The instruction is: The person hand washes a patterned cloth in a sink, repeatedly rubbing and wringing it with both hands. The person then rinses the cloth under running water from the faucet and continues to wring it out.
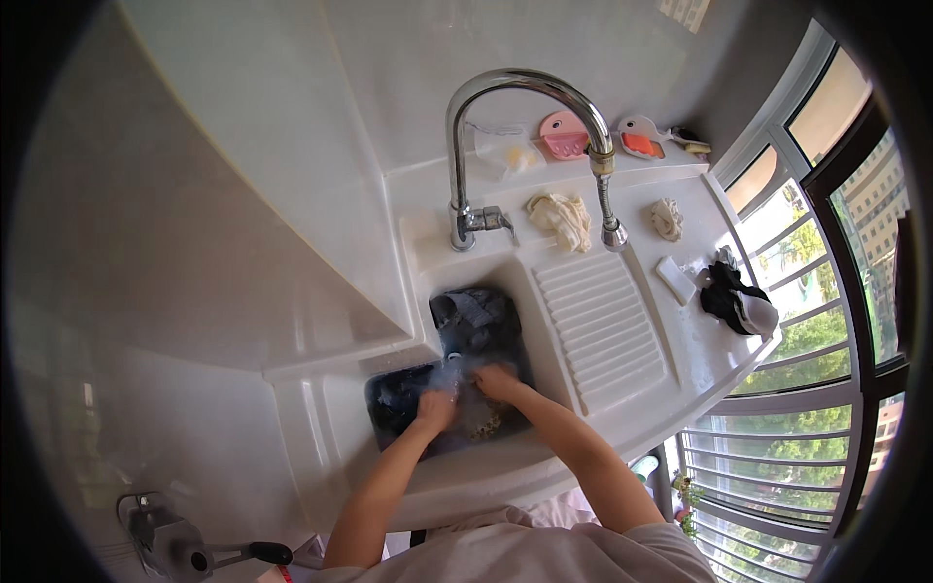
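Both hands are down in the sink basin (pixel 533 282), among dark wet clothes (pixel 476 321) in murky water. My left hand (pixel 437 406) is closed at the left of the dark fabric, its fingertips blurred. Close by on its right, my right hand (pixel 496 382) is closed too, fingers curled down into the cloth. A pale bluish blur, splash or fabric, lies between them; I cannot tell which. A grey folded piece of cloth (pixel 466 309) shows at the basin's far end. Water hides the lower part of the clothes.
A chrome faucet (pixel 457 146) arches above the sink. Right of the basin lies a ribbed washboard (pixel 603 330). Around it are a cream cloth (pixel 562 220), a small beige cloth (pixel 667 220), a white soap bar (pixel 675 280), black-and-white garments (pixel 734 299) and a pink soap holder (pixel 564 136).
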The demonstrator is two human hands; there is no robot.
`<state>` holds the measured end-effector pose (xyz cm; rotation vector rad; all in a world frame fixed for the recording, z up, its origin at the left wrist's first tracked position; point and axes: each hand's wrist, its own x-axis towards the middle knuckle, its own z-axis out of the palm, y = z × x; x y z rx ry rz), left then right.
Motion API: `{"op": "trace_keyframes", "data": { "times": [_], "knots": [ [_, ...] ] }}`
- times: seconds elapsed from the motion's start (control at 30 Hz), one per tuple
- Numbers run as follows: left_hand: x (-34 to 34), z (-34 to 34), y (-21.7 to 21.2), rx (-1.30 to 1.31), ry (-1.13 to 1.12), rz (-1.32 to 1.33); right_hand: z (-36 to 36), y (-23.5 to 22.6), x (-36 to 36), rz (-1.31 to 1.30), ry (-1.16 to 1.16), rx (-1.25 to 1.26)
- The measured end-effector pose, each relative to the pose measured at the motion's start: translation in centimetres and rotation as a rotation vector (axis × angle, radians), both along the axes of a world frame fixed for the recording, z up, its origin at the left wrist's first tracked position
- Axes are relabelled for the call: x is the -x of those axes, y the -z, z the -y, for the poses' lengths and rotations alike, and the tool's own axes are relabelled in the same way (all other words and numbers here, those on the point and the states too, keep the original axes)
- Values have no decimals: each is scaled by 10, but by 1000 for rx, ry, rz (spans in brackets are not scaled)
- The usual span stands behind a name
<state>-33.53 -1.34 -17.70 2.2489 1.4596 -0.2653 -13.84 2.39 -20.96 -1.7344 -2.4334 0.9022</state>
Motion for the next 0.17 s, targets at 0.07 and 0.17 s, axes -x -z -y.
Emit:
{"op": "trace_keyframes", "data": {
  "times": [0.07, 0.17],
  "knots": [
    [15, 6, -49, -3, -48, 171, 4, -55, -11, -192, 231, 82],
    [48, 12, -81, -53, -95, 354, 14, -131, -31, -298, 291, -93]
  ]
}}
